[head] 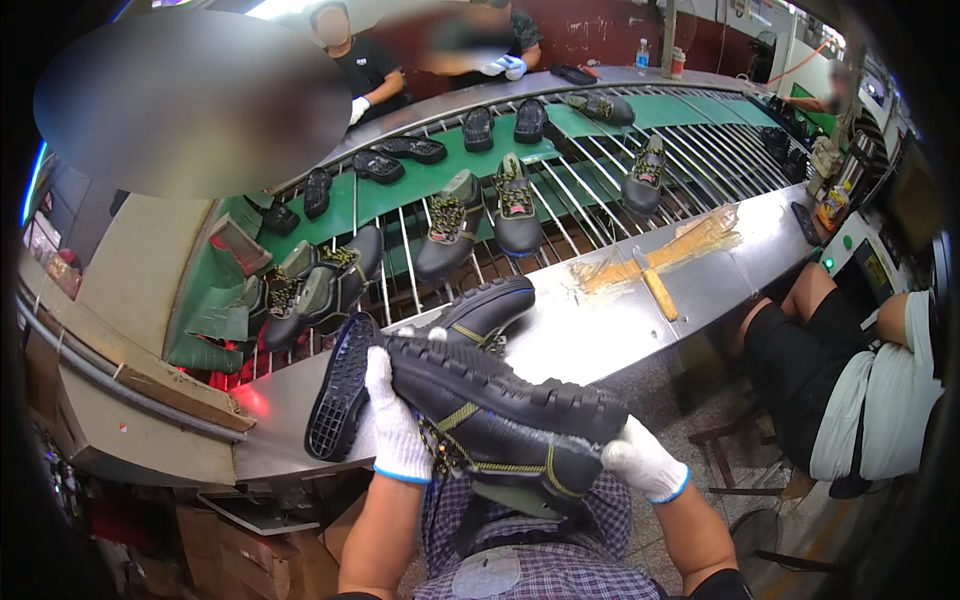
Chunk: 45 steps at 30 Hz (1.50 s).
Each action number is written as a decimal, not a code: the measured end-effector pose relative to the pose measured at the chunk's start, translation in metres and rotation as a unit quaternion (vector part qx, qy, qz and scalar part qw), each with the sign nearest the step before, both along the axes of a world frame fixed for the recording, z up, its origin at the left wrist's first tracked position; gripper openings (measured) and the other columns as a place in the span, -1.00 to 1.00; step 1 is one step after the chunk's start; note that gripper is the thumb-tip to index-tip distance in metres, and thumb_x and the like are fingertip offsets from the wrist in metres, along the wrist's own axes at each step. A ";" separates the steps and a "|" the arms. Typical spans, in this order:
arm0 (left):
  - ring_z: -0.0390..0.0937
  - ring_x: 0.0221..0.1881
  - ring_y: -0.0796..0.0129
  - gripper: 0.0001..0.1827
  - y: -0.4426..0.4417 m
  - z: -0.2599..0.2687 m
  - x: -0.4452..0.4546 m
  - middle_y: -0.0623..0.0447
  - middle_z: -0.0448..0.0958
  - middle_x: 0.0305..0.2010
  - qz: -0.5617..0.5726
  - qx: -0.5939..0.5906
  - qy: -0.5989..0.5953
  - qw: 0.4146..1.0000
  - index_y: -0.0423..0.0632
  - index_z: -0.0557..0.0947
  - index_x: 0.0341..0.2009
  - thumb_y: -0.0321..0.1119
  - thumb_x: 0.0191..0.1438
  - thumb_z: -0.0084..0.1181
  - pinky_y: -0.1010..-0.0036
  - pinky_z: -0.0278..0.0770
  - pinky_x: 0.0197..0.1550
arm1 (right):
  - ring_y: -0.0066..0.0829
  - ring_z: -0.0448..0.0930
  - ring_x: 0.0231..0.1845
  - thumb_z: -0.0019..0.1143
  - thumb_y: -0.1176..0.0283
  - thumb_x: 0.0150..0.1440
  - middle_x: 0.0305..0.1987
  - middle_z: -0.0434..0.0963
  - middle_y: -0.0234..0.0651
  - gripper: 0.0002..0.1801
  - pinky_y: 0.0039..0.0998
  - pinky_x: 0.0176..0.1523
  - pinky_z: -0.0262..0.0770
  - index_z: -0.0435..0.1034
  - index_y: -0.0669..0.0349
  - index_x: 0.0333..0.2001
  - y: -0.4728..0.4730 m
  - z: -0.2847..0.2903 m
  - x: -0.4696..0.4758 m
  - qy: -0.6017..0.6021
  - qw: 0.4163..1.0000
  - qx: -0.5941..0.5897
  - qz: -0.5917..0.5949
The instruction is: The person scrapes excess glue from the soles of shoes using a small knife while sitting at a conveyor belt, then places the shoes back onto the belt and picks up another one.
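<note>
Both of my hands, in white knit gloves, hold a black leather shoe [517, 435] with yellow stitching, its thick lugged sole turned up and away from me. My left hand [397, 420] grips it near the toe. At the heel end, my right hand [645, 457] closes around the sole's edge. A loose black rubber outsole [341, 390] lies tilted on the metal ledge, just left of my left hand. Behind the held shoe, another black shoe [491, 307] rests on its side at the ledge's inner edge. My left fingertips are partly hidden behind the sole.
A metal ledge [555, 345] carries torn brown tape [660, 251] and a yellow-handled knife [658, 292]. Beyond it, a rod conveyor [577, 225] with green sheets [465, 157] holds several shoes and outsoles. Co-workers stand across it; a seated person [795, 367] is at the right.
</note>
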State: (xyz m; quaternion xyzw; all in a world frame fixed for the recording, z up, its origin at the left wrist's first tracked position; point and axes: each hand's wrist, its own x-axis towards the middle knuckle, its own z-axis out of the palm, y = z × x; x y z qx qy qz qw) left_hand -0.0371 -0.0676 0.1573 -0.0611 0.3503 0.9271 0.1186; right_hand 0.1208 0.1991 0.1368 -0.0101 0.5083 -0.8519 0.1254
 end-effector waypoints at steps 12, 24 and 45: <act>0.55 0.37 -0.05 -0.10 -0.056 0.011 0.034 -0.22 0.60 0.34 0.028 0.017 0.061 0.998 -0.06 0.51 0.38 0.45 0.27 0.05 0.04 0.45 0.49 | -0.06 0.35 0.59 0.83 -0.25 -0.39 0.54 0.39 0.04 0.59 -0.06 0.64 0.20 0.11 0.32 0.56 -0.025 0.025 -0.009 0.259 0.940 0.221 -0.023; 0.48 0.35 0.15 0.07 0.014 0.019 0.049 -0.13 0.47 0.39 -0.185 -0.351 0.199 0.896 -0.13 0.24 0.55 -0.25 0.04 0.60 0.22 0.44 0.45 | -0.24 0.36 0.57 0.74 0.22 0.02 0.57 0.36 -0.07 0.15 -0.21 0.63 0.24 0.18 0.38 0.55 -0.038 -0.061 0.031 0.016 0.969 0.245 0.040; 0.19 0.63 0.11 0.06 -0.021 0.033 -0.003 -0.17 0.17 0.65 -0.241 -0.140 0.221 0.935 -0.21 0.06 0.64 -0.41 0.21 0.43 0.19 0.19 0.63 | 0.41 0.52 0.39 0.03 0.17 0.51 0.53 0.34 0.28 -0.30 0.34 0.43 0.51 0.16 0.31 0.57 -0.061 -0.039 -0.037 -0.176 0.858 -0.431 0.217</act>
